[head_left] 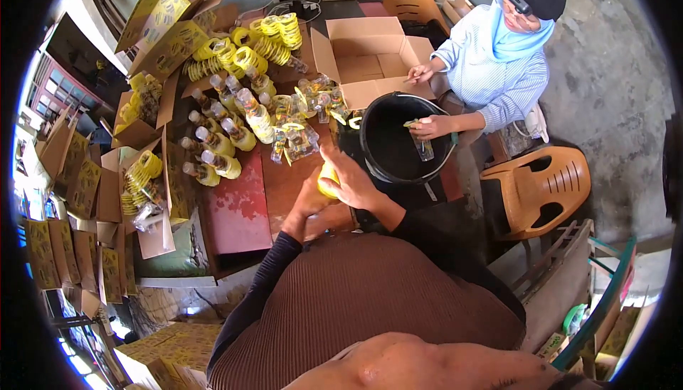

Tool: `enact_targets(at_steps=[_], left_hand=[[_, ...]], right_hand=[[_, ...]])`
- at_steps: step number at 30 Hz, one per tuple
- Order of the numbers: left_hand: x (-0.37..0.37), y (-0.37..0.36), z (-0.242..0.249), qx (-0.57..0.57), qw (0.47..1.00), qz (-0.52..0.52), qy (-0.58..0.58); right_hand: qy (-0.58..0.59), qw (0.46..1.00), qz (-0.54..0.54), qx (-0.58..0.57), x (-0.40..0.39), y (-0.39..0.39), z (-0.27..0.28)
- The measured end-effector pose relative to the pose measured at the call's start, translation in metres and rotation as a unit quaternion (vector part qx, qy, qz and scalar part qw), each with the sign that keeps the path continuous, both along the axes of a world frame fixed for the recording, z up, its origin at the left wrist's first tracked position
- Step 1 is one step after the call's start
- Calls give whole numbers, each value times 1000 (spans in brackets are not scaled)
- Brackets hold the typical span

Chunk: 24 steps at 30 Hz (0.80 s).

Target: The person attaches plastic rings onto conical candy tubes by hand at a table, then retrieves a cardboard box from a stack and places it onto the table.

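Observation:
In front of my torso, my left hand [307, 196] and my right hand [353, 182] are brought together around a small yellow item [328, 179]. Its exact kind is hidden by my fingers and palms. My right fingers point up and away from me, and the left hand cups the item from the other side. Just beyond my hands lies a pile of small clear bottles with yellow bands [293, 134]. To its left, clear-capped bottles with yellowish bodies [220, 141] stand in a cluster.
Stacks of yellow rings [245, 52] lie farther back. An open cardboard box [366, 62] stands behind a black bucket [380, 162]. Across the bucket, a co-worker [491, 70] holds a small clear bottle over it. Boxes [171, 183] crowd the left; an orange chair [541, 191] is at right.

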<state>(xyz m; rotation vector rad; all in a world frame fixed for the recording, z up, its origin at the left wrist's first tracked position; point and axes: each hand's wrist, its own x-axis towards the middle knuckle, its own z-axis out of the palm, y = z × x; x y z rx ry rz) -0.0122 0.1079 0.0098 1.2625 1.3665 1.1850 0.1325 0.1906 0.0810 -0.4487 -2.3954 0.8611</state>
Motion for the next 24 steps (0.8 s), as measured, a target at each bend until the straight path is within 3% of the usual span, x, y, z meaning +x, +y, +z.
enact_targets(at_steps=[1, 2, 5, 6, 8, 10, 12, 13, 14, 16, 18, 19, 20, 23, 24], left_hand=[[1, -6, 1, 35, 998, 54, 25], [2, -14, -11, -48, 997, 62, -10], [-2, -30, -27, -43, 996, 82, 15], [-6, -30, -33, -43, 995, 92, 10], [-8, -34, -32, -42, 994, 99, 6], [-10, -34, -28, -68, 985, 128, 92], [-13, -34, -34, -76, 989, 126, 19], [-12, -33, -32, -50, 991, 116, -48], [-11, -32, -29, -26, 987, 107, -117], [-16, -28, -34, -40, 988, 66, -131], [-12, -24, -29, -78, 985, 51, -147], [-3, -20, -16, -67, 992, 59, -87], [0, -15, -5, -51, 997, 48, -31], [10, -2, 37, -71, 995, 22, -73], [16, 1, 69, -97, 990, -5, -101]], right_hand=[[-11, 999, 28, -41, -5, 1, -24], [-23, 995, 56, -84, -11, 2, -32], [-90, 983, 101, -121, -19, 6, -45], [-86, 984, 104, -117, -24, 10, -45], [-67, 954, 162, -244, -28, 15, -52], [-37, 949, 157, -271, -33, 20, -61], [57, 922, 110, -368, -32, 16, -77], [22, 952, 52, -300, -28, 15, -72], [37, 945, 22, -325, -26, 13, -76], [92, 877, 43, -470, -17, 2, -70], [104, 872, 54, -475, -5, -4, -59], [116, 868, 71, -478, 0, -6, -57], [99, 841, 19, -532, 4, -7, -61], [144, 866, -6, -479, 13, 7, -72], [157, 841, -24, -517, 21, 8, -54]])
